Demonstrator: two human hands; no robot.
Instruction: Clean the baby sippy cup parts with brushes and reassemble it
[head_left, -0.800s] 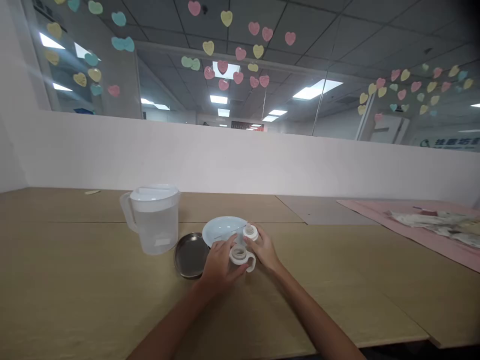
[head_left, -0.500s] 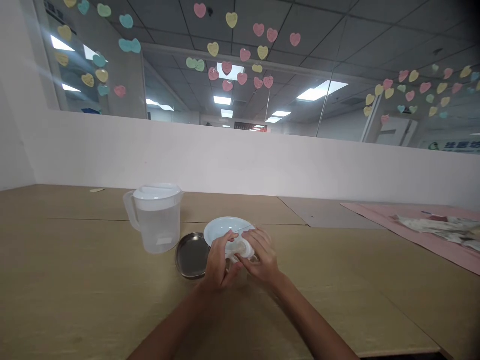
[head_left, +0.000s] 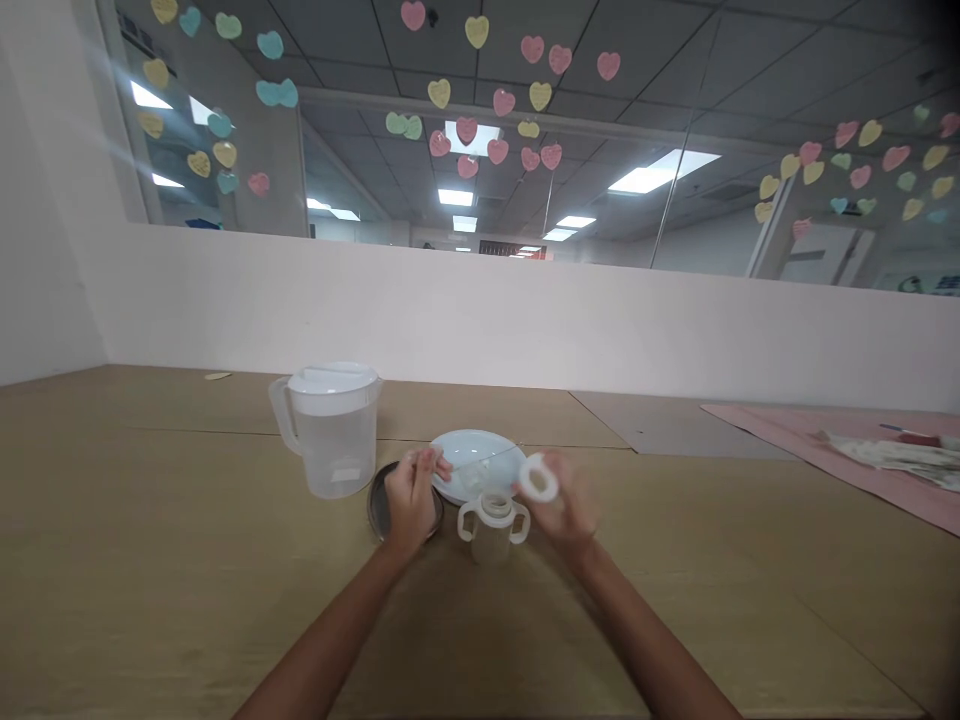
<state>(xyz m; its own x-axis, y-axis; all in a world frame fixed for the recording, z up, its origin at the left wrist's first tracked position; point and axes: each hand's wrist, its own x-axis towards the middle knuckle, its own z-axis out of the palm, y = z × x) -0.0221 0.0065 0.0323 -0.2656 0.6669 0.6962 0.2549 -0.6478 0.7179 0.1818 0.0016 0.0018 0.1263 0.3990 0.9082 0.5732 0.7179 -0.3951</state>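
Observation:
A baby bottle (head_left: 492, 540) with two side handles stands upright on the table between my hands, its mouth uncovered. My right hand (head_left: 571, 505), blurred by motion, grips a white bottle ring (head_left: 538, 478) to the right of the bottle. My left hand (head_left: 411, 495) is closed, thumb and fingers pinched together, above the metal dish (head_left: 380, 500); what it holds, if anything, I cannot make out. Behind the bottle sits a white bowl (head_left: 469, 440) with a small translucent piece (head_left: 476, 474) in it. A thin rod (head_left: 499, 454) crosses the bowl toward its right rim.
A lidded clear pitcher (head_left: 337, 440) with liquid in it stands to the left, handle facing left. On the far right, a pink sheet (head_left: 795, 430) bears crumpled whitish material (head_left: 892, 456). A white wall (head_left: 450, 320) rises behind the table, with windows above.
My hands have moved apart, the right one going right with the white ring and the left one going left. The bottle, previously covered by my hands, now shows with its mouth uncovered.

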